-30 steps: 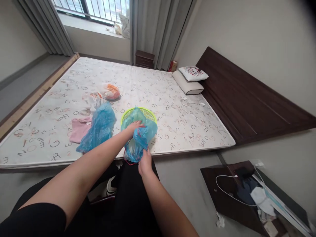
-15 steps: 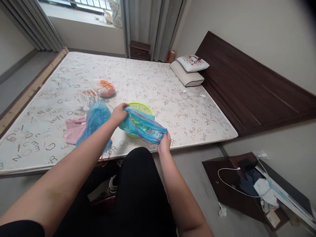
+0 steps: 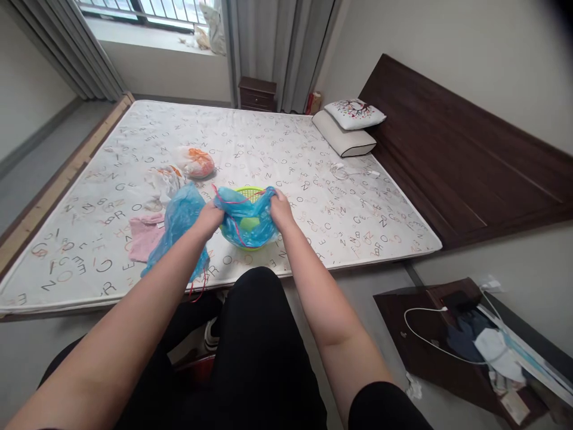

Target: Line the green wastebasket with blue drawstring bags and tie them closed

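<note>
My left hand point(image 3: 208, 216) and my right hand point(image 3: 280, 206) each grip one side of a thin blue plastic bag point(image 3: 246, 218) with a red drawstring. The bag is stretched open between them over a small lime-green basket point(image 3: 249, 193) that stands on the mattress point(image 3: 313, 197) near its front edge. The bag covers most of the basket; only part of the rim shows. A second blue plastic bag point(image 3: 179, 230) lies crumpled just left of my left hand.
A pink cloth point(image 3: 144, 234), a white-and-orange bag point(image 3: 163, 179) and another orange-white bundle point(image 3: 196, 162) lie left of the basket. Two pillows point(image 3: 347, 128) and a white cable point(image 3: 353, 173) sit at the right. A dark board with clutter point(image 3: 465, 340) lies on the floor.
My right hand has moved from the mattress's front edge up to the basket's right side. The bag, earlier bunched then pulled out sideways, now spreads over the basket between both hands.
</note>
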Demonstrator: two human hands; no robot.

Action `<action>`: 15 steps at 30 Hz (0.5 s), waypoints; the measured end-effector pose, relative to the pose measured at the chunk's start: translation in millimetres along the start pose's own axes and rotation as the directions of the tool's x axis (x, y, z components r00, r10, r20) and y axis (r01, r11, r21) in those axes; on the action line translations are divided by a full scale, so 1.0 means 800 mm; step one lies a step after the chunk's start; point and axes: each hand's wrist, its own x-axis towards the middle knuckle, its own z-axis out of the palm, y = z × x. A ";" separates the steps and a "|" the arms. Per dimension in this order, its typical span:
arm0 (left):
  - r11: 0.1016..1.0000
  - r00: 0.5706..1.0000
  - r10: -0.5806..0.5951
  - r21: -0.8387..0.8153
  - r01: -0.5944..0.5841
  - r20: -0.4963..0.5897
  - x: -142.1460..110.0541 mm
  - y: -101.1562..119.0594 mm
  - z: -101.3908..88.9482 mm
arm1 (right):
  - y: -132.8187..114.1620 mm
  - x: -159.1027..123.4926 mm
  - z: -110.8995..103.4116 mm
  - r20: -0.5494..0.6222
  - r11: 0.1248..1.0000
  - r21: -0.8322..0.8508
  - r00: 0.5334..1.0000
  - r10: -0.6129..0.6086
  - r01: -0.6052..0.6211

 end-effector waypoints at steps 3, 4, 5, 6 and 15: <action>0.996 0.996 -0.027 -0.088 0.020 -0.083 0.003 0.001 0.002 | 0.010 0.015 -0.011 -0.292 0.997 0.021 0.953 0.081 -0.079; 0.997 0.983 -0.052 -0.074 0.039 -0.174 0.006 -0.003 -0.003 | 0.016 0.017 -0.017 -0.366 0.992 0.046 0.922 0.126 -0.117; 0.994 0.961 -0.101 -0.070 0.085 -0.259 0.010 -0.009 -0.010 | 0.023 0.018 -0.023 -0.418 0.985 0.079 0.892 0.171 -0.152; 0.984 0.933 -0.172 -0.090 0.151 -0.317 0.013 -0.016 -0.018 | 0.031 0.017 -0.029 -0.448 0.977 0.111 0.869 0.211 -0.180; 0.764 0.879 -0.471 -0.534 0.362 -0.077 -0.015 -0.035 -0.028 | 0.078 -0.039 -0.037 -0.347 0.918 0.180 0.850 0.396 -0.354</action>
